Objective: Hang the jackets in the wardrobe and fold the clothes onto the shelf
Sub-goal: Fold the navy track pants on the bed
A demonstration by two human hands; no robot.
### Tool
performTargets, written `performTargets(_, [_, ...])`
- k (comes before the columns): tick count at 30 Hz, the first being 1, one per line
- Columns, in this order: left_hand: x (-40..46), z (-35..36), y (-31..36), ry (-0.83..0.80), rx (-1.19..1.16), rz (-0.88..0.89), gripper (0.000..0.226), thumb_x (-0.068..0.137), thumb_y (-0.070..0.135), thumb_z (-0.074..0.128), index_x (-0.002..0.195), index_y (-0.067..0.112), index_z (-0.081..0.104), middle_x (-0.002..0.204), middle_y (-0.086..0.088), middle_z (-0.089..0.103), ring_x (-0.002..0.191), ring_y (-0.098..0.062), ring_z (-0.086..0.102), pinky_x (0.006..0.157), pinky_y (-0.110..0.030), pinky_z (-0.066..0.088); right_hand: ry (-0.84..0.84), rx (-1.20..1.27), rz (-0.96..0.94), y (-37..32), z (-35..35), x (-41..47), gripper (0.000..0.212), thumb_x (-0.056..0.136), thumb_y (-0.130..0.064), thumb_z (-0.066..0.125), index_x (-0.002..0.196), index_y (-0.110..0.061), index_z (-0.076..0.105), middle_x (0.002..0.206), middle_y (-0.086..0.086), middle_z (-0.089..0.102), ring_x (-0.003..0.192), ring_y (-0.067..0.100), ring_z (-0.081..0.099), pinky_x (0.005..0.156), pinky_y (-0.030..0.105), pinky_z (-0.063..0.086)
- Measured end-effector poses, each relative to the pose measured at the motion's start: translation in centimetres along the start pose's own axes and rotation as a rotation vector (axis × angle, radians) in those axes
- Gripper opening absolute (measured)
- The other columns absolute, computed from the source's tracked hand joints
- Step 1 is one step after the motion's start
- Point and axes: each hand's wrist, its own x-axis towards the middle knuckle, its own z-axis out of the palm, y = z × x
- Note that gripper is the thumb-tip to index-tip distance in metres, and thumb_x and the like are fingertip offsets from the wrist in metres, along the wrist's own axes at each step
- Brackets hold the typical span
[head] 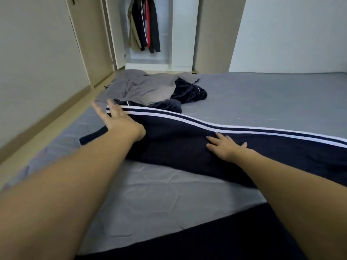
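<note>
Two bare forearms reached out from the bottom of the view over a grey quilted mattress (pixel 150 194), and both ended on the navy garment (pixel 187 147) spread across the middle of it — dark cloth with two white stripes running along its far edge from left to right. The right hand (pixel 225 145) lay flat on the navy fabric, fingers straight and spread, pressing rather than gripping. The left hand (pixel 116 119) rested at the garment's left end by the start of the stripes, its fingers extended and splayed, blurred, holding nothing that could be made out.

Just beyond the left hand, further up the mattress, a heap of clothes lay unfolded: a grey piece (pixel 148 87) draped on top and a crumpled dark navy piece (pixel 189 94) beside and partly under it.

Past the head of the mattress the wardrobe (pixel 150 34) stood open — several jackets (pixel 145 25) hung inside it, dark ones with one red and one beige among them. A pale wall (pixel 33 62) and a strip of light floor ran along the left side.
</note>
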Motion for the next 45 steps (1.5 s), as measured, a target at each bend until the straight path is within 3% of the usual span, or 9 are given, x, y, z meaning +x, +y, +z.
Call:
performTargets(4, [-0.4, 8.9, 5.0, -0.050, -0.475, 0.067, 0.077, 0.091, 0.067, 0.011, 0.157, 0.028, 0.001, 0.164, 0.001, -0.009, 0.149, -0.029, -0.015, 0.104, -0.076, -0.012, 0.156, -0.057, -0.073, 1.3, 5.0, 2.2, 0.065, 0.081, -0.074, 0.007, 0.144, -0.059, 0.003, 0.161, -0.017, -0.005, 0.148, 0.018, -0.012, 0.107, 0.064, -0.016])
performTargets(12, [0.2, 10.0, 4.6, -0.016, -0.510, 0.036, 0.081, 0.084, 0.075, 0.005, 0.155, 0.035, -0.002, 0.164, 0.004, -0.010, 0.149, -0.029, -0.015, 0.101, -0.078, -0.013, 0.119, -0.038, -0.057, 1.7, 3.7, 0.2, 0.065, 0.089, -0.070, 0.010, 0.150, -0.048, 0.002, 0.161, -0.014, -0.006, 0.148, 0.015, -0.010, 0.112, 0.058, -0.016])
performTargets(19, [-6.0, 8.5, 5.7, -0.125, -0.362, -0.098, 0.081, 0.090, 0.066, 0.007, 0.157, 0.022, -0.002, 0.164, -0.007, -0.010, 0.148, -0.037, -0.013, 0.107, -0.074, -0.009, 0.092, -0.040, 0.213, 15.2, 1.9, -10.4, 0.066, 0.093, -0.065, 0.009, 0.153, -0.039, -0.001, 0.162, -0.007, -0.006, 0.149, 0.016, -0.007, 0.119, 0.047, -0.008])
performTargets(22, [-12.8, 4.5, 11.8, -0.005, -0.459, 0.217, 0.073, 0.096, 0.056, 0.013, 0.156, 0.015, 0.005, 0.164, -0.008, -0.005, 0.150, -0.033, -0.007, 0.111, -0.067, -0.011, 0.082, 0.011, 0.174, 17.3, 1.1, -12.5, 0.065, 0.096, -0.061, 0.008, 0.154, -0.034, 0.002, 0.163, -0.004, 0.000, 0.149, 0.016, -0.002, 0.119, 0.043, -0.005])
performTargets(26, [-24.7, 2.1, 21.6, 0.007, -0.518, 0.859, 0.072, 0.092, 0.071, 0.013, 0.155, 0.038, 0.003, 0.164, 0.010, -0.006, 0.150, -0.019, -0.010, 0.110, -0.064, -0.015, 0.202, 0.065, 0.198, 20.7, -0.8, -13.9, 0.068, 0.092, -0.067, 0.007, 0.153, -0.038, 0.011, 0.162, -0.007, 0.006, 0.149, 0.014, 0.002, 0.117, 0.047, -0.009])
performTargets(34, [-23.4, -1.0, 24.4, -0.111, -0.165, 0.420, 0.080, 0.091, 0.065, 0.016, 0.157, 0.023, -0.001, 0.164, 0.000, -0.010, 0.150, -0.031, -0.010, 0.112, -0.065, -0.013, 0.184, 0.013, 0.405, 38.1, 0.8, -20.2, 0.099, 0.070, -0.085, -0.004, 0.154, -0.033, -0.006, 0.162, -0.004, -0.012, 0.149, 0.015, -0.010, 0.120, 0.043, -0.007])
performTargets(39, [-29.7, -2.4, 31.3, 0.013, -0.455, 1.066, 0.061, 0.087, 0.064, 0.015, 0.147, 0.058, 0.007, 0.161, 0.023, -0.006, 0.149, -0.007, -0.012, 0.112, -0.063, -0.012, 0.203, 0.035, 0.353, 40.2, 0.4, -18.6, 0.080, 0.087, -0.074, 0.009, 0.154, -0.033, -0.002, 0.162, -0.007, -0.006, 0.148, 0.015, -0.008, 0.117, 0.042, -0.009])
performTargets(42, [-27.9, -1.4, 31.0, -0.149, -0.400, 0.819, 0.049, 0.094, 0.070, 0.017, 0.143, 0.064, 0.015, 0.159, 0.026, -0.006, 0.149, -0.010, -0.014, 0.110, -0.065, -0.015, 0.199, 0.010, 0.355, 41.5, 0.0, -18.4, 0.075, 0.091, -0.067, 0.012, 0.155, -0.029, 0.002, 0.162, -0.010, -0.003, 0.149, 0.017, -0.005, 0.118, 0.045, 0.000])
performTargets(45, [-25.7, -4.9, 29.8, -0.710, -0.868, 0.786, 0.039, 0.082, 0.075, 0.043, 0.112, 0.061, 0.062, 0.152, 0.019, 0.033, 0.136, -0.003, 0.038, 0.114, -0.035, 0.024, 0.234, 0.013, 0.433, 41.2, -1.8, -16.2, 0.073, 0.090, -0.061, 0.023, 0.150, -0.019, 0.026, 0.159, 0.003, 0.018, 0.144, 0.030, 0.015, 0.114, 0.049, 0.008])
